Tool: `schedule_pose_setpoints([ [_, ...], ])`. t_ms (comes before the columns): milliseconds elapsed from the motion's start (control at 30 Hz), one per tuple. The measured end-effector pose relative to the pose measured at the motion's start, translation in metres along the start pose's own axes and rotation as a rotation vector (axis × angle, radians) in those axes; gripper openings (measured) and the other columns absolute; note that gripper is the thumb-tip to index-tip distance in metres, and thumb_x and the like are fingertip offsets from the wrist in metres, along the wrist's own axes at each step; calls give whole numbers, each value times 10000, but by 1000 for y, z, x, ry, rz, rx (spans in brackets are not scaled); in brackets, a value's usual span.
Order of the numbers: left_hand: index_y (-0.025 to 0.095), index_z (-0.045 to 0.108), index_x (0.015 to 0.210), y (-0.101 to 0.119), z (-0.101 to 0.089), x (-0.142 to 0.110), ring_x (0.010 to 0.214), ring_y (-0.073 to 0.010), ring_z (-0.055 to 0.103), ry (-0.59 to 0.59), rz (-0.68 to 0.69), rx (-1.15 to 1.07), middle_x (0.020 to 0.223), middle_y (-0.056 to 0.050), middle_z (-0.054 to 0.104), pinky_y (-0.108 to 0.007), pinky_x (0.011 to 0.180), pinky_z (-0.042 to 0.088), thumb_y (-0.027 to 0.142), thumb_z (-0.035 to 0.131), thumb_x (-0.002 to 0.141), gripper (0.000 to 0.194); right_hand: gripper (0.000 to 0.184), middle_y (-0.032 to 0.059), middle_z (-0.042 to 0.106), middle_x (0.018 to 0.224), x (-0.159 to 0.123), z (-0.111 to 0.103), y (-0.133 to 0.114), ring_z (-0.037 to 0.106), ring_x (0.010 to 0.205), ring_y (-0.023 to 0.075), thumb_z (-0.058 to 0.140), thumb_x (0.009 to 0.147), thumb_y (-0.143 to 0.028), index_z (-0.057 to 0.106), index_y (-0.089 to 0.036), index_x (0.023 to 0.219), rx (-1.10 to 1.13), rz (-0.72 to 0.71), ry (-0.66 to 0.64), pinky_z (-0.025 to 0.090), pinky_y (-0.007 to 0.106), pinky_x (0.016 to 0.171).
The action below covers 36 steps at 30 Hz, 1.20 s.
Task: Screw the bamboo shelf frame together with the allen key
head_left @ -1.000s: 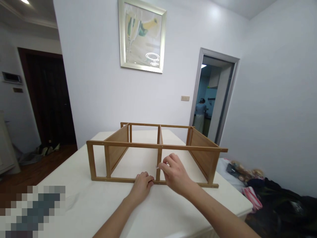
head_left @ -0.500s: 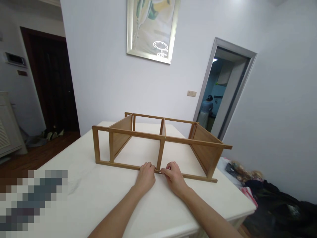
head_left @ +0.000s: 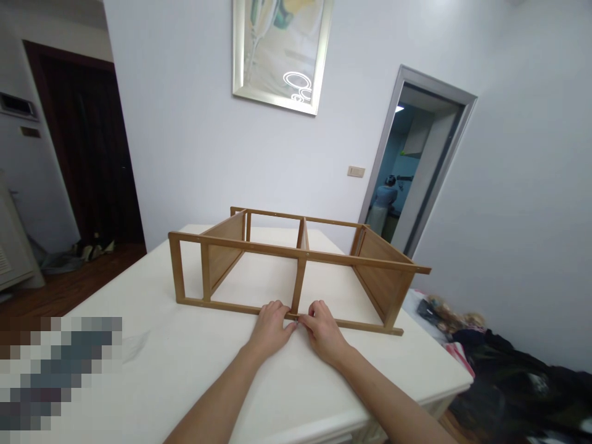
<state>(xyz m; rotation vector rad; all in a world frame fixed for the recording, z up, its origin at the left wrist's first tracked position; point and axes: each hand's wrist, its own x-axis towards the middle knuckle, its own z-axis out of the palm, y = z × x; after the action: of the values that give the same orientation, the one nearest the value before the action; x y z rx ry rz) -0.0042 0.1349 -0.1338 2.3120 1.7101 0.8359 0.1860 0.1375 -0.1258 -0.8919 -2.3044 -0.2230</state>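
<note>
A brown wooden shelf frame (head_left: 252, 248) lies on its side on the white table (head_left: 185, 370), its long rails running left to right. My left hand (head_left: 271, 327) is closed round the near bottom rail, just left of the middle post, with the thumb stretched toward the joint. At the right of that joint, my right hand (head_left: 321, 328) pinches thumb and forefinger together against the rail. Between the two thumbs shows a small shiny screw-like piece (head_left: 296, 319), touching the rail's outer face; its exact shape is too small to tell.
Bags and clothes (head_left: 509, 370) are piled beyond the table's right edge. A clear plastic scrap (head_left: 135, 345) lies on the table at left, near a blurred-out patch. Behind the table is a wall with a framed picture (head_left: 280, 55). A person (head_left: 385, 197) stands beyond the doorway.
My left thumb has moved right, toward the joint and the right hand's fingertips. The camera view has shifted slightly; the frame stays in place on the table.
</note>
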Motion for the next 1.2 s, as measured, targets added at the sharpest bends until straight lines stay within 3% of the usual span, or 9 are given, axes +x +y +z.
schedule_pose_setpoints([
  [500, 190, 669, 1040, 4, -1, -1, 1058, -270, 568, 14, 1, 25, 1057, -82, 658, -395, 951, 391, 356, 607, 858, 254, 222, 41, 452, 872, 0, 5, 0, 446, 828, 186, 501, 888, -17, 644, -186, 878, 50, 1, 17, 389, 292, 670],
  [867, 196, 670, 1035, 4, -2, -1, 1050, -272, 571, 10, 1, 40, 1053, -84, 657, -395, 942, 390, 352, 611, 855, 245, 229, 47, 555, 928, -2, 8, 5, 551, 881, 201, 513, 881, -19, 544, -215, 995, 195, 31, 91, 520, 343, 755],
  [1200, 189, 670, 1046, 2, -1, -1, 1046, -275, 575, 10, 8, 37, 1049, -85, 657, -394, 938, 391, 366, 616, 855, 266, 179, 43, 514, 922, -3, 15, 8, 530, 844, 185, 501, 929, -85, 607, -207, 1005, 207, 42, 115, 486, 303, 698],
])
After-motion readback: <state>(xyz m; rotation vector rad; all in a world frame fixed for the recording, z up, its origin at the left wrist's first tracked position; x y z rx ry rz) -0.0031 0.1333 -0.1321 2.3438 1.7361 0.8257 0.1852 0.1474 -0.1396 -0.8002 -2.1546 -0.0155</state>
